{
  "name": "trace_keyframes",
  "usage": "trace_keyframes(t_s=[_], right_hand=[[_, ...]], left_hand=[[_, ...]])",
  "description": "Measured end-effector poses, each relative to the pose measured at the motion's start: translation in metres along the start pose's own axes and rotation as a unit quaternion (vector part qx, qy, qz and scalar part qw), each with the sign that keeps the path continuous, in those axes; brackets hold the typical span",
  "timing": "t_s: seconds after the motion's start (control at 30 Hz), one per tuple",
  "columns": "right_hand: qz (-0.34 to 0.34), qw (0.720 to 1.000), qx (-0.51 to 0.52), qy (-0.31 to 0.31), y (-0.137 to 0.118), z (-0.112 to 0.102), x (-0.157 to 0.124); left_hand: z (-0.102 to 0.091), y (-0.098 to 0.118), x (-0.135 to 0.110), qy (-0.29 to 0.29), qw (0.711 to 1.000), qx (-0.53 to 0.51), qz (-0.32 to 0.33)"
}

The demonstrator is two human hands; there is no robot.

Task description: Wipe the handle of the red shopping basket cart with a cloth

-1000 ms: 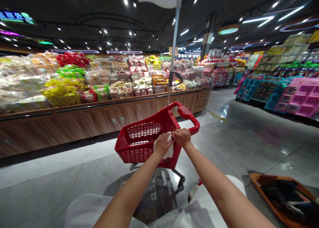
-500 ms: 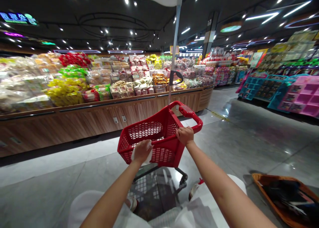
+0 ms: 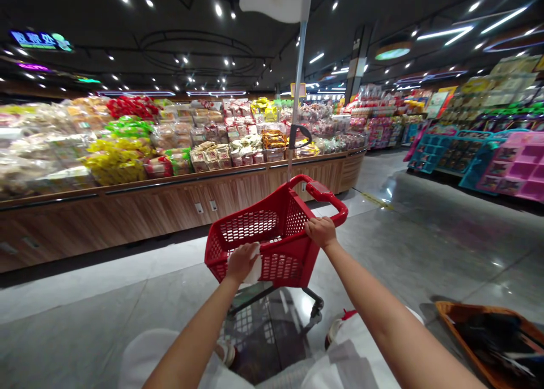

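The left grip (image 3: 242, 261) is closed on a white cloth (image 3: 255, 272) at the near side of the red cart (image 3: 308, 264), which stands on the floor (image 3: 408, 253); the right grip (image 3: 321, 231) clasps the cart's rim beside its handle (image 3: 339, 209).

Left hand (image 3: 242, 263) and right hand (image 3: 322, 231) curled, arms (image 3: 376, 307) outstretched.

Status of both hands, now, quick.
Left hand: closed, holding the white cloth against the cart.
Right hand: closed on the cart's rim, near the handle.
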State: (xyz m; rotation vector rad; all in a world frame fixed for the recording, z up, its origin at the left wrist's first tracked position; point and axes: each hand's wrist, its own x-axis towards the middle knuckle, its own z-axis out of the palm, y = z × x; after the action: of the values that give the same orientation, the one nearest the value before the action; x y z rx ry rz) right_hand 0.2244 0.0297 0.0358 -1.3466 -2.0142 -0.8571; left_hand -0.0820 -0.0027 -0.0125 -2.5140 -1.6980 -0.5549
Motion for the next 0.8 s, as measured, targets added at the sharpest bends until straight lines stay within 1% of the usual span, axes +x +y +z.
trace_keyframes(t_s=[0.03,0.07,0.1,0.13,0.17,0.23,0.3,0.37,0.4,0.43,0.47,0.5,0.53,0.57,0.6,0.67,0.73,0.77,0.8], right_hand=[[0.000,1.000,-0.001,-0.003,0.003,0.000,0.000],[0.001,1.000,-0.002,-0.007,0.004,0.000,-0.001],[0.005,1.000,-0.004,-0.013,0.005,0.000,-0.001],[0.012,1.000,-0.006,-0.019,0.004,0.001,-0.001],[0.022,0.999,-0.009,-0.024,0.001,0.001,-0.001],[0.047,0.998,-0.016,-0.028,-0.007,0.001,-0.001],[0.072,0.997,-0.019,-0.026,-0.016,0.002,-0.001],[0.085,0.996,-0.017,-0.027,-0.023,0.003,-0.002],[0.084,0.996,-0.015,-0.031,-0.024,0.004,-0.003],[0.079,0.996,-0.012,-0.039,-0.024,0.004,-0.003],[0.072,0.996,-0.009,-0.048,-0.022,0.005,-0.002],[0.066,0.996,-0.007,-0.057,-0.019,0.005,-0.001],[0.063,0.996,-0.005,-0.067,-0.014,0.006,0.001],[0.065,0.995,-0.004,-0.078,-0.007,0.007,0.003],[0.071,0.994,-0.001,-0.086,0.000,0.009,0.005],[0.093,0.991,0.004,-0.096,0.014,0.014,0.010],[0.127,0.987,0.008,-0.098,0.025,0.020,0.013],[0.144,0.985,0.009,-0.099,0.027,0.023,0.013],[0.151,0.983,0.013,-0.101,0.024,0.026,0.012]], left_hand=[[-0.003,-0.014,-0.011,-0.002,1.000,0.018,-0.011],[-0.005,-0.023,-0.019,-0.003,0.999,0.033,-0.023],[-0.006,-0.026,-0.024,-0.005,0.998,0.043,-0.037],[-0.007,-0.024,-0.025,-0.008,0.998,0.048,-0.049],[-0.006,-0.016,-0.022,-0.009,0.997,0.047,-0.056],[-0.002,0.013,-0.007,-0.004,0.998,0.030,-0.050],[0.005,0.052,0.016,0.018,1.000,-0.004,-0.022],[0.013,0.090,0.038,0.040,0.999,-0.021,-0.018],[0.016,0.104,0.047,0.050,0.998,-0.025,-0.016],[0.018,0.114,0.054,0.057,0.998,-0.027,-0.012],[0.019,0.119,0.059,0.060,0.998,-0.025,-0.002],[0.020,0.118,0.060,0.059,0.998,-0.020,0.010],[0.020,0.111,0.058,0.055,0.998,-0.013,0.018],[0.019,0.098,0.054,0.047,0.999,-0.003,0.023],[0.019,0.081,0.046,0.039,0.999,0.007,0.022],[0.017,0.038,0.023,0.028,0.999,0.028,0.004],[0.015,-0.006,-0.004,0.042,0.998,0.041,-0.001],[0.014,-0.023,-0.018,0.052,0.998,0.041,0.000],[0.014,-0.037,-0.029,0.060,0.998,0.037,0.002]])
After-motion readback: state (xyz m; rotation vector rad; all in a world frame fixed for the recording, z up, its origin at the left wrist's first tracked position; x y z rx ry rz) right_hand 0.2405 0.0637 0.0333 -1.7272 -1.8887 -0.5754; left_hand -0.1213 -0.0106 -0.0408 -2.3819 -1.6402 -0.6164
